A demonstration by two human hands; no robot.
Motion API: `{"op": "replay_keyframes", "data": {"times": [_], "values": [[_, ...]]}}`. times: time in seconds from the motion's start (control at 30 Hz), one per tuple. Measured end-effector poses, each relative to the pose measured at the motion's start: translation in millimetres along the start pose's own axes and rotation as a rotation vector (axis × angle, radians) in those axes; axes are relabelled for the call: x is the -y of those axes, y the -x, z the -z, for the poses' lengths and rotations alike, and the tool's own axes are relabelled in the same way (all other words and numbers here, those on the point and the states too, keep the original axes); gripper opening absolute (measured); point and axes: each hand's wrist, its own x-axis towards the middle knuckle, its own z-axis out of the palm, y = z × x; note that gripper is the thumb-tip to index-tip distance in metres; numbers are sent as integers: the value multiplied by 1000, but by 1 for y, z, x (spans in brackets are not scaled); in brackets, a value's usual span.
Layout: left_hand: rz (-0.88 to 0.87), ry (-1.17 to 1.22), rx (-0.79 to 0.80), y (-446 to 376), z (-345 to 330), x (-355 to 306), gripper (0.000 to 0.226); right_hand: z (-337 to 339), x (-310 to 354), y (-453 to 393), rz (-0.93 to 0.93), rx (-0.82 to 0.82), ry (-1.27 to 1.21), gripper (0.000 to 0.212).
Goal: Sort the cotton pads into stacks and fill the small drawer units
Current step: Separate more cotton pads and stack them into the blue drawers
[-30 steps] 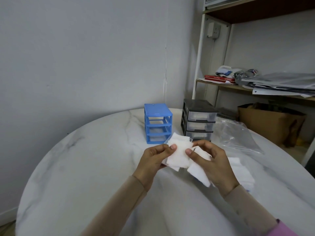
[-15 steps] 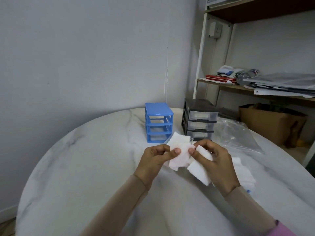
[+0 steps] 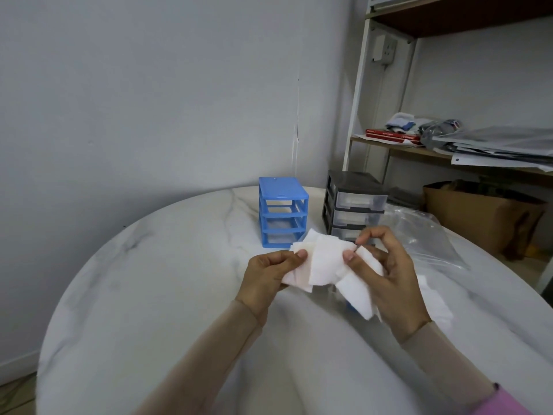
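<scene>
Above the middle of the marble table (image 3: 155, 295), both hands hold white square cotton pads. My left hand (image 3: 264, 275) pinches a small fanned bunch of pads (image 3: 317, 265) by its left edge. My right hand (image 3: 389, 280) pinches the same bunch with thumb and forefinger and keeps more pads (image 3: 356, 295) tucked in its palm. Loose pads (image 3: 434, 301) lie on the table to the right of my right wrist. Behind the hands stand a blue drawer unit (image 3: 282, 215) and a grey drawer unit (image 3: 354, 206) with clear drawers that hold white pads.
A crumpled clear plastic bag (image 3: 425, 235) lies on the table at the right. Beyond the table stands a shelf unit (image 3: 356, 115) with red books and papers, and a brown cardboard box (image 3: 478, 217) under it. A grey wall closes the left and back.
The hands have stayed in the same place while the fingers shifted the pads. The bunch between the hands is spread a little wider now.
</scene>
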Motion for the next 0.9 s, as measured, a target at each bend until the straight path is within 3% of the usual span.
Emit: {"op": "replay_keyframes", "data": {"times": [0.1,0.33,0.67,0.9], "values": [[-10,-45,27,2,-2,0,15,-1,-2,2,77,81,168,23],[-55,-118,104,5,-5,-2,23,2,-6,4,87,101,366,17],[-82,-204,156,6,-5,-3,29,5,-9,1,102,93,429,8],[-37,-116,187,6,-8,-5,23,4,-8,1,141,74,487,9]]}}
